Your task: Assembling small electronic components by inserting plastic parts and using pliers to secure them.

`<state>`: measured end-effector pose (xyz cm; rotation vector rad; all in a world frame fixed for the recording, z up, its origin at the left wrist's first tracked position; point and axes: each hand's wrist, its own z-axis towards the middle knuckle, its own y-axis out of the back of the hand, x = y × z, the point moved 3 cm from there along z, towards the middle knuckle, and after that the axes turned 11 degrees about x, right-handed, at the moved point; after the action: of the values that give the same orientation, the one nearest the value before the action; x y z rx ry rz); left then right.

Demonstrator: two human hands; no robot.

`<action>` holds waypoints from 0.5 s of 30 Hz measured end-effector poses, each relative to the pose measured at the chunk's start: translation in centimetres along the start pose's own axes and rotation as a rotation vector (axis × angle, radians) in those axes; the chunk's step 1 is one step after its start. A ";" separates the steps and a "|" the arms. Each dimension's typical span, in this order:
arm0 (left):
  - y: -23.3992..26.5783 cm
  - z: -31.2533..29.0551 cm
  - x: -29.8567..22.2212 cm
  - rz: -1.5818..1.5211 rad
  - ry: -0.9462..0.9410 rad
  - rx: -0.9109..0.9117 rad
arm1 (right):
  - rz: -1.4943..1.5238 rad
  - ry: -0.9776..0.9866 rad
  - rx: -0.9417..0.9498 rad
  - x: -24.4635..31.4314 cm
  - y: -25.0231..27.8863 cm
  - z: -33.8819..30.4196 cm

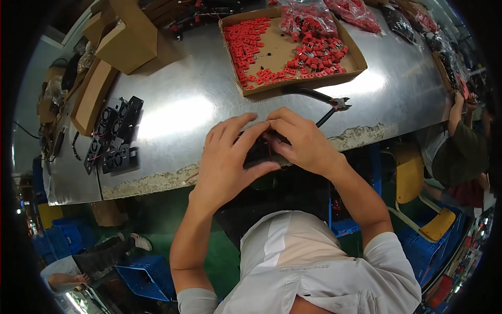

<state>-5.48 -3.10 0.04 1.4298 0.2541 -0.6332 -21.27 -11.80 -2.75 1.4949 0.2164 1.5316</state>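
Both hands meet over the table's front edge around a dark part with a thin red wire (270, 152), mostly hidden by my fingers. My left hand (222, 154) curves over its left side, fingers bent and thumb reaching right. My right hand (300, 138) is closed, thumb and fingertips pinched together at the part's right side. Just beyond my right hand lie cutting pliers (341, 103) with black handles. Farther back, a shallow cardboard tray (295, 86) holds many small red pieces (243, 44) and a clear bag of red parts (311, 18).
Several black fan units (112, 133) lie on the metal table (178, 112) to the left, near a cardboard box (128, 47). More bagged parts (355, 15) sit at the back right. A yellow chair (410, 172) and blue crates (146, 277) stand below; other people are on both sides.
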 end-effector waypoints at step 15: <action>-1.3 0.3 -2.2 -0.024 0.069 -0.122 | 0.080 0.044 -0.008 -0.5 -0.4 -0.1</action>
<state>-8.03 -2.91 0.14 1.3339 0.3592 -0.5789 -21.25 -11.94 -3.42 1.4806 0.1780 1.6277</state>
